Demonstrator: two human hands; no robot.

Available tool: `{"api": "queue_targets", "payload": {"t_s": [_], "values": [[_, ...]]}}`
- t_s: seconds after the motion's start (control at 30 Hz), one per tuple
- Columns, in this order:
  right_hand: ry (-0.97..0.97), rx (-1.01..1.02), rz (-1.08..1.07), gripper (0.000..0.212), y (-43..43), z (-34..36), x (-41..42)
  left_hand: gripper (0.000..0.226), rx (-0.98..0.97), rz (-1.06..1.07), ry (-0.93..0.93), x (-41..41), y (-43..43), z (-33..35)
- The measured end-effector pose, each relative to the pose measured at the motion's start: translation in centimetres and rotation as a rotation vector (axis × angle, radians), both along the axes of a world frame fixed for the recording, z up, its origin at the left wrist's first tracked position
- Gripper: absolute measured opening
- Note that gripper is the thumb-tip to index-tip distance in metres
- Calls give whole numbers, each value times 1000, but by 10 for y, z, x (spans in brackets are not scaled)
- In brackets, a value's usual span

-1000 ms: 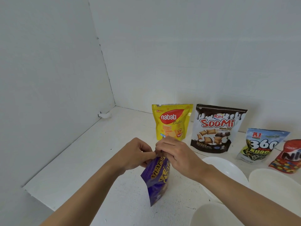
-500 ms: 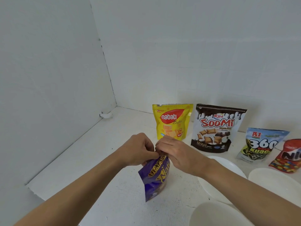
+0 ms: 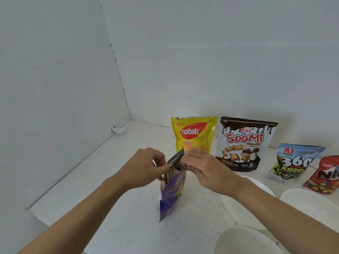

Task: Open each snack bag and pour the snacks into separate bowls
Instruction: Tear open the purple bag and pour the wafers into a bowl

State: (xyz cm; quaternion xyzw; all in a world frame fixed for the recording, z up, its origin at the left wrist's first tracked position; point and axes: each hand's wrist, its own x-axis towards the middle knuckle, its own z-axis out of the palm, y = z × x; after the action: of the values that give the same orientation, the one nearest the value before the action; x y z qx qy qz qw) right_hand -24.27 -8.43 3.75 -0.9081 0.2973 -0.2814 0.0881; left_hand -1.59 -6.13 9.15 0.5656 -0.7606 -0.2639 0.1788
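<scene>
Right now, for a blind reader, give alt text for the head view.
Left hand and right hand pinch the opened top of a purple snack bag. Four other snack bags sit along the wall behind; three white bowls sit at right on the white counter.

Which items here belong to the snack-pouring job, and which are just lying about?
In the job: purple bag, open at top, gripped by left hand and right hand; Nabati bag; Soomi bag; A1 bag; red bag; nearest bowl; middle bowl; right bowl.

Lying about: small white fitting at the wall's foot.
</scene>
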Motion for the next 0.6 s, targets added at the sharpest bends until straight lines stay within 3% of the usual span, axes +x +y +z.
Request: {"api": "queue_targets", "payload": {"t_s": [0.13,0.33,0.6], "values": [[-38,54,-13,12,2,-2,2,10,50,-102,104,5,1,-2],[17,47,17,12,6,-3,9,23,-2,-271,-8,12,-5,-2],[20,72,32,12,0,-4,-2,13,-44,-494,-27,43,-16,2]]}}
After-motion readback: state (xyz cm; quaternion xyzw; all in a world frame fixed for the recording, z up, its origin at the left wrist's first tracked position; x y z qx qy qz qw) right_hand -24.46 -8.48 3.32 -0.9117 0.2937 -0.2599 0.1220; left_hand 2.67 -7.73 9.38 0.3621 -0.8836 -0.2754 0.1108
